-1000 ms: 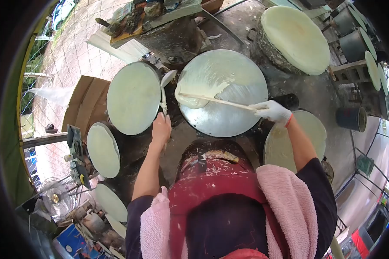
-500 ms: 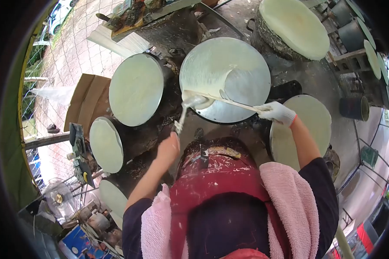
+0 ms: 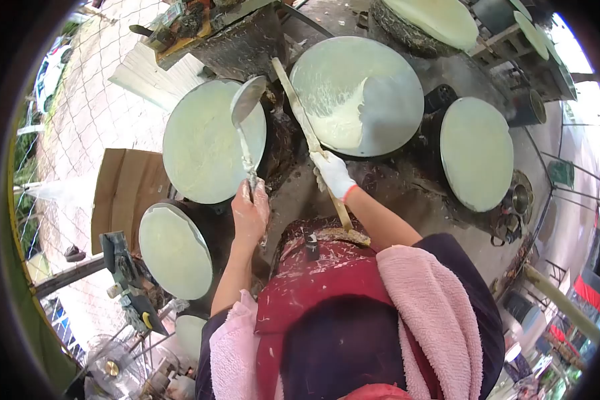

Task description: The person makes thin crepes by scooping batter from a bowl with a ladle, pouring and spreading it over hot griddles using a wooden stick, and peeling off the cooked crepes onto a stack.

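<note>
My left hand (image 3: pixel 250 217), spattered with batter, is closed around the handle of a metal ladle (image 3: pixel 249 100). The ladle's bowl hangs over the right edge of the left round griddle (image 3: pixel 211 195), which bears a pale sheet (image 3: pixel 200 143). In a white glove, my right hand (image 3: pixel 332 175) grips a long flat wooden stick (image 3: pixel 297 107) below its middle. That stick points away from me, beside the left rim of the middle griddle (image 3: pixel 395 117). Pale wet batter (image 3: pixel 337 127) covers part of the middle griddle, and a grey metal area shows at its right.
More griddles carry pale sheets: one at the right (image 3: pixel 477 157), one at lower left (image 3: pixel 175 253) and one at the top (image 3: pixel 433 20). A cardboard sheet (image 3: pixel 127 193) stands at the left near a wire fence. A dark bucket (image 3: pixel 528 107) sits at right.
The ladle has left the middle griddle and moved up and left, over the left griddle. My right hand has moved left, and the stick has swung from lying across to pointing away. The view has shifted.
</note>
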The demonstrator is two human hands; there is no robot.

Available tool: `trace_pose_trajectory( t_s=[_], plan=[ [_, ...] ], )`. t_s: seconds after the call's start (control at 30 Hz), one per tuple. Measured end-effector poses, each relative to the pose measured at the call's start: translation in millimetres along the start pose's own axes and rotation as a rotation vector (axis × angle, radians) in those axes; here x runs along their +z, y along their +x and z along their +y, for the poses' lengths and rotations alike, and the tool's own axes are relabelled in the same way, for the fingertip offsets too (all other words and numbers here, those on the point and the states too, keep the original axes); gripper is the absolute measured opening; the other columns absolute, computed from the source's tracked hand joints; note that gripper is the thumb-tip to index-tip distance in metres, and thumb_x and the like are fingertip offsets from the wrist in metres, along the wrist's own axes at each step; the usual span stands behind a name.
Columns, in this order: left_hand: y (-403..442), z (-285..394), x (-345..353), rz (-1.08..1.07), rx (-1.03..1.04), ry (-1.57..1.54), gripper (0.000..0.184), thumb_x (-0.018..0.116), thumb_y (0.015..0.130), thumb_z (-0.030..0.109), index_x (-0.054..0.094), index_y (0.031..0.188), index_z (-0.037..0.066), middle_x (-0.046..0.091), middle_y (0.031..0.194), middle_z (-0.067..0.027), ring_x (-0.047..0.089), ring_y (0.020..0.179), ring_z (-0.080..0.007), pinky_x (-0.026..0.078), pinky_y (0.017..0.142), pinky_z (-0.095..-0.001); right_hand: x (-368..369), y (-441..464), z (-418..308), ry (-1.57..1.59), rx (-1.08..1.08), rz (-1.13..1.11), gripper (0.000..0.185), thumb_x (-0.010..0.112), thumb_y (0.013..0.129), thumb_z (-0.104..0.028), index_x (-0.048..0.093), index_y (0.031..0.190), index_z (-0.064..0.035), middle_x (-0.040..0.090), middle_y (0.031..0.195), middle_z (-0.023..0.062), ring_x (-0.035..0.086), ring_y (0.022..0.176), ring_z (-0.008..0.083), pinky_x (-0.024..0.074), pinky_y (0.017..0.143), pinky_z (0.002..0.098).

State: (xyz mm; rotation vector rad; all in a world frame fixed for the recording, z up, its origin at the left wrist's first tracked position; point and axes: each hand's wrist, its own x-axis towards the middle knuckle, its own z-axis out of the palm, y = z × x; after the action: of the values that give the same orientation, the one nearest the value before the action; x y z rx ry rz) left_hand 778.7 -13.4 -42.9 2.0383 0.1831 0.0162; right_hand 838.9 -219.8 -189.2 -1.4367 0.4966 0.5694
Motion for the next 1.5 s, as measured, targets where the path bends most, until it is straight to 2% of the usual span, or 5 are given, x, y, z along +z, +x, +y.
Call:
trace_pose_trajectory(
  t_s=[0.17, 0.37, 0.57, 1.2, 1.5],
  plan=[
    [-21, -3, -27, -0.082, -0.266, -0.246, 0.016, 0.050, 0.102, 0.017, 0.052, 0.091, 0.005, 0.043, 0.058, 0.0052, 0.036, 0.044, -0.0024, 0.028, 0.040, -0.0219, -17, -34, 12, -0.457, -0.078, 0.560, 0.044, 0.053, 0.095, -0.043, 0.063, 0.113, -0.0046, 0.067, 0.104, 0.0234, 0.061, 0.105, 0.0420, 0.0457, 0.090, 0.0466],
    [-42, -8, -20, -0.116, -0.285, -0.242, 0.015, 0.051, 0.100, 0.014, 0.052, 0.088, 0.005, 0.046, 0.062, 0.0034, 0.039, 0.047, -0.0028, 0.030, 0.042, -0.0230, -59, -64, -2, 0.202, 0.051, 0.423, 0.020, 0.054, 0.098, -0.033, 0.054, 0.096, -0.0129, 0.049, 0.062, -0.0003, 0.044, 0.038, 0.0094, 0.0348, 0.033, 0.0281],
    [-44, 21, 23, -0.128, -0.223, -0.220, 0.013, 0.054, 0.099, 0.014, 0.053, 0.091, 0.004, 0.047, 0.064, 0.0038, 0.041, 0.049, -0.0024, 0.032, 0.043, -0.0219, -113, -89, 7, -0.919, -0.197, 0.404, 0.035, 0.048, 0.097, -0.038, 0.056, 0.100, -0.0037, 0.066, 0.084, 0.0272, 0.063, 0.083, 0.0472, 0.0460, 0.074, 0.0564],
    [-55, 125, 149, -0.148, -0.303, -0.286, 0.009, 0.051, 0.101, 0.014, 0.053, 0.100, 0.005, 0.048, 0.065, 0.0045, 0.040, 0.045, -0.0024, 0.031, 0.040, -0.0195, -288, -30, -29, -0.783, -0.300, 0.311, 0.033, 0.049, 0.095, -0.035, 0.055, 0.104, -0.0034, 0.066, 0.089, 0.0289, 0.063, 0.086, 0.0463, 0.0479, 0.076, 0.0560],
    [-37, 129, 160, -0.194, -0.310, -0.227, 0.010, 0.051, 0.100, 0.015, 0.053, 0.101, 0.004, 0.049, 0.067, 0.0028, 0.042, 0.045, -0.0036, 0.034, 0.040, -0.0202, -291, -11, -51, -1.003, -0.238, 0.468, 0.062, 0.041, 0.097, -0.037, 0.029, 0.150, -0.0089, 0.066, 0.092, 0.0285, 0.064, 0.084, 0.0450, 0.0491, 0.080, 0.0533]
  ],
)
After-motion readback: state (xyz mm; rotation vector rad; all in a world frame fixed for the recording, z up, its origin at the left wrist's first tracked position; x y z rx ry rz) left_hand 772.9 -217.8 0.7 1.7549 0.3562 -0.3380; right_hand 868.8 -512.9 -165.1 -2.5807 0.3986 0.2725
